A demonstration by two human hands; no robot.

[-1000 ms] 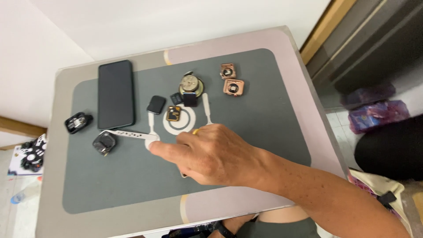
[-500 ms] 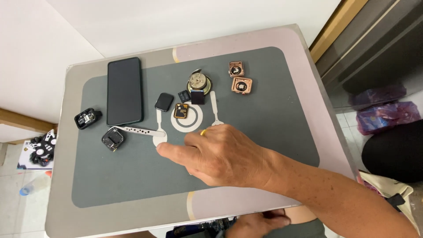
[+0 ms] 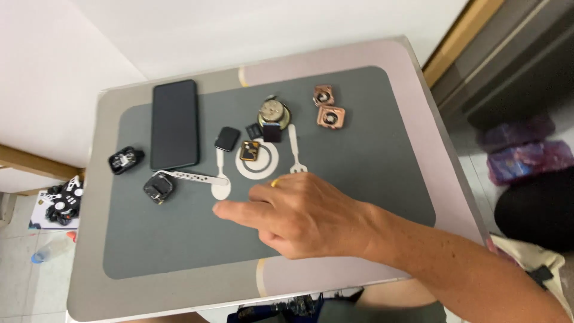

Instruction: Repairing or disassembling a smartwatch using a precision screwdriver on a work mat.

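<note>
Over the grey mat (image 3: 359,173), the right hand (image 3: 305,218) has slid down toward six o'clock, index finger extended, nothing gripped, just off the white spoon-shaped tool (image 3: 220,179) at its ten o'clock; tweezers (image 3: 191,176) stay put. Left hand unseen.

The right hand (image 3: 305,218) reaches over the grey mat (image 3: 371,161) on the counter (image 3: 418,107), forefinger stretched out just below the spoon outline (image 3: 221,179). Tweezers (image 3: 191,176) lie near it, beside a black phone (image 3: 174,124) and small watch parts (image 3: 250,151).
</note>
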